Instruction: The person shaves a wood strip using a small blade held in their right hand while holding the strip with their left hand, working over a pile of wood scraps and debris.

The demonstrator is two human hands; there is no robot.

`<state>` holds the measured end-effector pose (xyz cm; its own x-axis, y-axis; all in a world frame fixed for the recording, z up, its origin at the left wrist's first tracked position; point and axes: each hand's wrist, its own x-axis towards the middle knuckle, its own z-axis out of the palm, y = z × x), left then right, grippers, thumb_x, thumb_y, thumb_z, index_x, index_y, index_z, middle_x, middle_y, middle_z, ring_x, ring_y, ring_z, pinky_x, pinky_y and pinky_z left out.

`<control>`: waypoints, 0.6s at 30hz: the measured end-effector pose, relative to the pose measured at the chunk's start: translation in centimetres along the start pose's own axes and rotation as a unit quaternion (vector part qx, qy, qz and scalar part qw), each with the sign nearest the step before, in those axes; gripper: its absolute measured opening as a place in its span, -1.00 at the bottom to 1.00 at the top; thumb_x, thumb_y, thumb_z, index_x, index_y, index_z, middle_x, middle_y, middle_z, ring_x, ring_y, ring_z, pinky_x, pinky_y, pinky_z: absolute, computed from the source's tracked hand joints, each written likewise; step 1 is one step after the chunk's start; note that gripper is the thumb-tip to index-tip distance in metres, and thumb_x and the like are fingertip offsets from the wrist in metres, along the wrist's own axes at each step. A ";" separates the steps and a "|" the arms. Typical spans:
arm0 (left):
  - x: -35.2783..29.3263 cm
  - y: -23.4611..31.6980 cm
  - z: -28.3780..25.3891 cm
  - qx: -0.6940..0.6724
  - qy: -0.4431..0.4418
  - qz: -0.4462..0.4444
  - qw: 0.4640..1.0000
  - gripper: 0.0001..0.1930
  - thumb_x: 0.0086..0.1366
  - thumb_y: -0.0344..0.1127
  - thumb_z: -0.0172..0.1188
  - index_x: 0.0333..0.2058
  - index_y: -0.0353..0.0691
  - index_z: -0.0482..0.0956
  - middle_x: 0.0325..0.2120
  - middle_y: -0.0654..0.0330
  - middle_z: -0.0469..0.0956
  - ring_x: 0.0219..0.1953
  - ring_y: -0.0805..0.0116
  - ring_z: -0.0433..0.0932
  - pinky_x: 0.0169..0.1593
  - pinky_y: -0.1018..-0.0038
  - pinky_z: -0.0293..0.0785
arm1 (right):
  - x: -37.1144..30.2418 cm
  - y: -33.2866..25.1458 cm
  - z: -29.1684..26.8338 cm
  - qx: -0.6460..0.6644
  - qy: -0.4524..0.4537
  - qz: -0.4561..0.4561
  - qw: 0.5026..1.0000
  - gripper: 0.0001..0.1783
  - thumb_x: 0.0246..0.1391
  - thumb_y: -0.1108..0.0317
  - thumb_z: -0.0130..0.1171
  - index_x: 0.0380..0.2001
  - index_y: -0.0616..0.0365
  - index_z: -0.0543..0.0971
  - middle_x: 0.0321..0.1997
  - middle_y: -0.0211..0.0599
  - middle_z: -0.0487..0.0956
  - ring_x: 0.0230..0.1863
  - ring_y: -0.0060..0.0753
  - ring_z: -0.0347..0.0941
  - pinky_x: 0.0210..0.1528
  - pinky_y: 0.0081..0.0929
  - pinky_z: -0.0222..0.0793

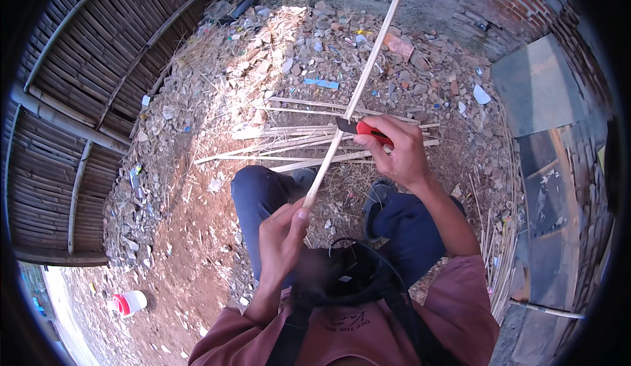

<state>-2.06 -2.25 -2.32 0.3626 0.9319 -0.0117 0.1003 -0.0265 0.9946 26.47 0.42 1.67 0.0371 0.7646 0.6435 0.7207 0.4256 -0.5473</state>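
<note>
Gripping bamboo strip [358,96], knife [360,128] alongside.

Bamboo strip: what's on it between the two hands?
Head view: between the left hand and right hand, the bamboo strip runs bare up to the red-handled knife, whose blade meets it.

Left hand [281,234]: raised in front of the chest, fingers curled shut in a grip, thumb on top.
Right hand [397,149]: held farther out and higher, fingers closed in a fist-like grip, wrist bent.
Forearms: both bare, rising from the lower edge, elbows bent.
Knees: bent, apart.
</note>
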 end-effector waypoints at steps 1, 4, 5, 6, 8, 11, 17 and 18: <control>-0.2 -0.2 -0.2 0.009 0.002 -0.001 1.000 -0.66 0.62 -0.26 0.14 0.14 -0.41 0.69 -0.46 0.39 0.44 -0.52 0.71 0.33 -0.48 0.67 0.21 | 0.2 0.1 0.0 0.008 0.000 0.015 1.000 -0.72 0.25 0.25 0.45 -0.15 0.25 0.72 -0.29 -0.20 0.75 -0.38 -0.32 0.73 -0.36 -0.42 0.59; -0.7 -0.6 -0.5 0.018 -0.005 -0.004 1.000 -0.66 0.62 -0.26 0.15 0.13 -0.41 0.69 -0.46 0.39 0.45 -0.52 0.71 0.33 -0.47 0.67 0.21 | 0.7 1.5 -1.0 -0.031 0.006 0.014 0.999 -0.72 0.27 0.23 0.43 -0.16 0.26 0.72 -0.30 -0.19 0.75 -0.38 -0.31 0.73 -0.35 -0.41 0.59; -0.9 -0.7 -0.5 0.021 -0.010 -0.008 1.000 -0.66 0.62 -0.26 0.15 0.13 -0.40 0.69 -0.46 0.39 0.45 -0.52 0.71 0.33 -0.47 0.67 0.20 | 0.7 1.6 -1.2 -0.025 0.005 0.029 0.999 -0.70 0.30 0.21 0.40 -0.15 0.27 0.73 -0.30 -0.17 0.76 -0.37 -0.30 0.73 -0.32 -0.42 0.59; -1.1 -0.8 -0.6 0.021 -0.009 -0.007 1.000 -0.66 0.62 -0.26 0.15 0.13 -0.40 0.69 -0.46 0.39 0.45 -0.52 0.71 0.33 -0.47 0.67 0.20 | 0.8 1.9 -1.1 -0.025 0.006 0.028 0.999 -0.70 0.30 0.21 0.40 -0.15 0.27 0.73 -0.30 -0.17 0.76 -0.37 -0.30 0.73 -0.32 -0.42 0.59; -1.3 -1.0 -0.8 0.016 -0.008 -0.021 1.000 -0.66 0.61 -0.26 0.16 0.14 -0.40 0.70 -0.45 0.39 0.46 -0.50 0.71 0.34 -0.45 0.67 0.21 | 1.1 2.8 -1.0 -0.012 0.017 0.027 0.999 -0.69 0.31 0.20 0.40 -0.14 0.28 0.73 -0.30 -0.17 0.76 -0.36 -0.32 0.72 -0.32 -0.43 0.58; -1.8 -1.8 -1.3 0.029 -0.012 -0.014 0.999 -0.65 0.61 -0.25 0.17 0.14 -0.40 0.69 -0.43 0.39 0.47 -0.48 0.71 0.35 -0.43 0.68 0.21 | 1.4 3.8 -1.4 -0.016 0.013 0.053 0.998 -0.67 0.31 0.19 0.40 -0.12 0.29 0.73 -0.30 -0.16 0.76 -0.33 -0.34 0.73 -0.28 -0.43 0.59; -3.3 -1.8 -2.2 0.021 -0.016 -0.073 0.997 -0.66 0.59 -0.25 0.18 0.13 -0.36 0.70 -0.48 0.30 0.46 -0.40 0.54 0.39 -0.30 0.51 0.33 | 2.6 7.3 -2.1 -0.026 0.014 0.088 0.996 -0.67 0.32 0.18 0.39 -0.08 0.26 0.75 -0.32 -0.19 0.77 -0.42 -0.48 0.61 -0.34 -0.47 0.47; -3.6 -2.0 -2.3 0.022 -0.017 -0.072 0.997 -0.66 0.59 -0.25 0.18 0.13 -0.36 0.70 -0.48 0.30 0.46 -0.40 0.54 0.39 -0.30 0.51 0.33 | 2.9 7.9 -2.1 -0.020 0.015 0.102 0.995 -0.67 0.33 0.18 0.38 -0.07 0.25 0.76 -0.34 -0.20 0.77 -0.44 -0.50 0.59 -0.35 -0.48 0.44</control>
<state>-5.68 -4.76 -3.99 0.3719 0.9147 -0.1580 0.1930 0.0903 0.9770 33.69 4.97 0.32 0.2050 0.8178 0.5378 0.7236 0.2434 -0.6459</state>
